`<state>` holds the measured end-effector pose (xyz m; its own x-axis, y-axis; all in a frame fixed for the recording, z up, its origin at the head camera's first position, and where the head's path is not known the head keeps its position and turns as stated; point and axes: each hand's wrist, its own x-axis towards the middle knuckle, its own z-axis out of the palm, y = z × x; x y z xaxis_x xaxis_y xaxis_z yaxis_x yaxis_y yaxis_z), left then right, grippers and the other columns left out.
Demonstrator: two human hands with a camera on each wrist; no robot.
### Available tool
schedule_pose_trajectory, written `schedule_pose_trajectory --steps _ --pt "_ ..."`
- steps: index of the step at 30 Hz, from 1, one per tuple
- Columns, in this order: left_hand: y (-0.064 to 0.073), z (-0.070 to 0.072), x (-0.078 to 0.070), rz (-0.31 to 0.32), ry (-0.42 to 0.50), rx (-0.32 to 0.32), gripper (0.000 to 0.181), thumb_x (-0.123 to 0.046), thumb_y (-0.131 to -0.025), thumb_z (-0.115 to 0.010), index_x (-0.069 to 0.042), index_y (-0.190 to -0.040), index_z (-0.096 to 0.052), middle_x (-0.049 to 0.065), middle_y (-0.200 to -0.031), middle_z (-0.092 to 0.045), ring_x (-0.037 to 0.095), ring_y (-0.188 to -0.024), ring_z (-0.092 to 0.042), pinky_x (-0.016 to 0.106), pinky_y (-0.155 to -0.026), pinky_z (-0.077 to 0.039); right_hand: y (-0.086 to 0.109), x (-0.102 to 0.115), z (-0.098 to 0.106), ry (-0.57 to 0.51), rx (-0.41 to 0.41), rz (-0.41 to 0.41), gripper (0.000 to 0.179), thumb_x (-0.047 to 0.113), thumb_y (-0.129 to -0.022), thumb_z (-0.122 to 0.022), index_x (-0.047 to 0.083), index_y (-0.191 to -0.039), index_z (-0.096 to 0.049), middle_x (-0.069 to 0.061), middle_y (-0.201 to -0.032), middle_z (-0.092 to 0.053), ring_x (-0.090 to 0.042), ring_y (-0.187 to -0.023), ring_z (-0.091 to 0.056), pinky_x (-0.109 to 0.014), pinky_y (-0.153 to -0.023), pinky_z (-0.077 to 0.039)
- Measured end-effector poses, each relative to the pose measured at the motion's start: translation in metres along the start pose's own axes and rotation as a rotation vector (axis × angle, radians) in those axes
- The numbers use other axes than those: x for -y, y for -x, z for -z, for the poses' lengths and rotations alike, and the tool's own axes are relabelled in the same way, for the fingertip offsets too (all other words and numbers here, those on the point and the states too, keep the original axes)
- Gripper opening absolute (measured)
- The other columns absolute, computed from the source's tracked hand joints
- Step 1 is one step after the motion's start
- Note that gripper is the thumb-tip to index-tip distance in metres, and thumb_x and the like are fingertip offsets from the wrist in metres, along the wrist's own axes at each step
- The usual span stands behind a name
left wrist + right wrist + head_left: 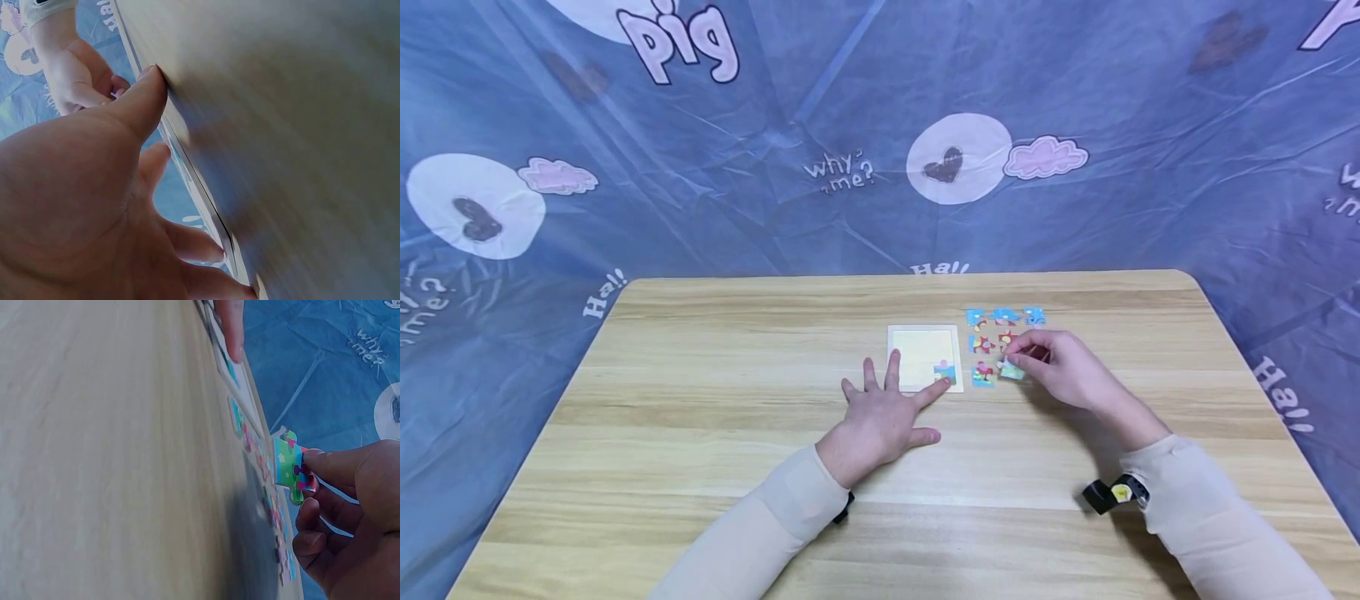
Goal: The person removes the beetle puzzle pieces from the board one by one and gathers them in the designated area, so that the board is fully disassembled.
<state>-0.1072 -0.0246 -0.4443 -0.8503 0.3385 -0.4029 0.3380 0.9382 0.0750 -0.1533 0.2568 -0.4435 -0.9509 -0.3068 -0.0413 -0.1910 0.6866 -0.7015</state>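
Observation:
My right hand [1070,367] pinches a jigsaw puzzle piece [287,464] between thumb and fingers. The piece is green and light blue with some red, and in the right wrist view it is raised off the table. With fingers spread straight, my left hand [878,421] touches the near side of a square puzzle tray [917,343], pale yellow inside with a white rim. One puzzle piece [945,370] lies in the tray's near right corner, the left index fingertip at its lower edge. Loose pieces [982,374] lie in rows right of the tray, partly hidden by the right hand.
The wooden table [700,400] stands against a blue printed cloth [760,208]. The farthest row of loose pieces [1005,317] is mostly blue. A black device [1116,493] is strapped at the right wrist.

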Motion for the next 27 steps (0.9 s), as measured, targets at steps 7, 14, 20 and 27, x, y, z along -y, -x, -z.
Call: schedule_pose_trajectory --steps 7,14,20,27 --pt "0.002 0.001 0.0 -0.002 -0.002 -0.008 0.077 -0.072 -0.1 -0.057 -0.065 -0.165 -0.016 0.026 -0.18 -0.009 0.063 -0.159 -0.023 0.081 -0.116 -0.037 0.0 -0.007 -0.002 0.03 0.009 0.027 0.011 0.002 -0.103 -0.068 0.004 -0.107 -0.078 -0.009 -0.099 -0.074 -0.015 -0.083 -0.059 -0.024 -0.071 -0.05" --pt "0.003 0.0 0.001 -0.005 -0.011 -0.021 0.077 -0.073 -0.099 -0.057 -0.064 -0.165 -0.018 0.025 -0.18 -0.01 0.063 -0.158 -0.025 0.081 -0.115 -0.038 -0.002 -0.012 -0.008 0.062 0.014 0.046 0.008 0.005 -0.102 -0.071 0.006 -0.104 -0.079 -0.008 -0.101 -0.075 -0.016 -0.088 -0.059 -0.025 -0.077 -0.049" --pt "0.004 -0.002 0.001 -0.037 -0.052 -0.042 0.076 -0.075 -0.099 -0.055 -0.063 -0.165 -0.02 0.022 -0.181 -0.012 0.063 -0.159 -0.023 0.082 -0.116 -0.036 -0.001 -0.014 -0.014 0.095 -0.026 0.076 0.007 0.003 -0.101 -0.072 0.006 -0.102 -0.078 -0.01 -0.104 -0.074 -0.02 -0.096 -0.062 -0.032 -0.085 -0.051" --pt "0.002 0.001 0.005 -0.135 -0.088 -0.039 0.074 -0.074 -0.102 -0.051 -0.057 -0.168 -0.021 0.014 -0.184 -0.006 0.045 -0.169 -0.007 0.069 -0.132 -0.02 0.0 -0.014 -0.017 0.108 -0.049 0.084 0.008 0.003 -0.099 -0.074 0.006 -0.103 -0.079 -0.009 -0.104 -0.072 -0.018 -0.094 -0.061 -0.031 -0.082 -0.051"
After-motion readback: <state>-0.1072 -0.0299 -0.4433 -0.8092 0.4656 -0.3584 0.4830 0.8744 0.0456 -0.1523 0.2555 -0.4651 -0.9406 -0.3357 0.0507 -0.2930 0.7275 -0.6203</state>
